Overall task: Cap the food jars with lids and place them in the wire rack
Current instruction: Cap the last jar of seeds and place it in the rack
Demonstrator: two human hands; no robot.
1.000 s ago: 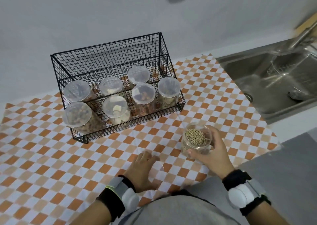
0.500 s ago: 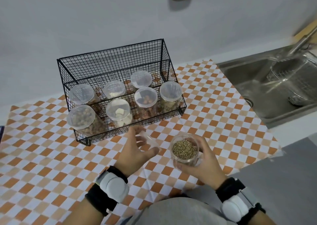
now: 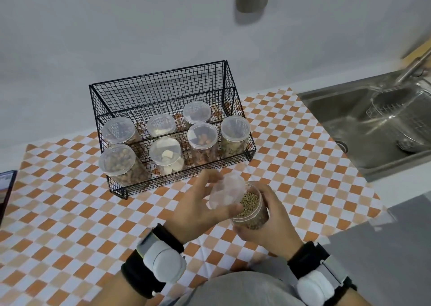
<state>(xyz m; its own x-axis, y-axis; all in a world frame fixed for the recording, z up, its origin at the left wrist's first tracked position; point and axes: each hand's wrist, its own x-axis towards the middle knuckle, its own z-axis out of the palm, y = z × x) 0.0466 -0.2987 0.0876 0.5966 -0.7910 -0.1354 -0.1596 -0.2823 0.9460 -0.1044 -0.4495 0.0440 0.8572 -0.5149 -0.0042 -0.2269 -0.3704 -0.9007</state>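
My right hand [image 3: 270, 221] grips a clear jar [image 3: 253, 212] of small greenish-brown seeds, held above the checkered cloth. My left hand [image 3: 198, 207] holds a translucent lid [image 3: 226, 192] tilted against the jar's open mouth, covering its left part. Seeds still show at the right of the opening. Behind them stands the black wire rack [image 3: 163, 86], holding several capped jars in two rows.
An orange-and-white checkered cloth [image 3: 70, 212] covers the counter. A steel sink [image 3: 377, 128] with a wire strainer lies at the right. A dark flat object [image 3: 5, 186] pokes in at the left edge. Grey wall rises behind the rack.
My left hand picked the lid up off the cloth and brought it right onto the jar's mouth. My right hand drew the jar a little nearer and left.
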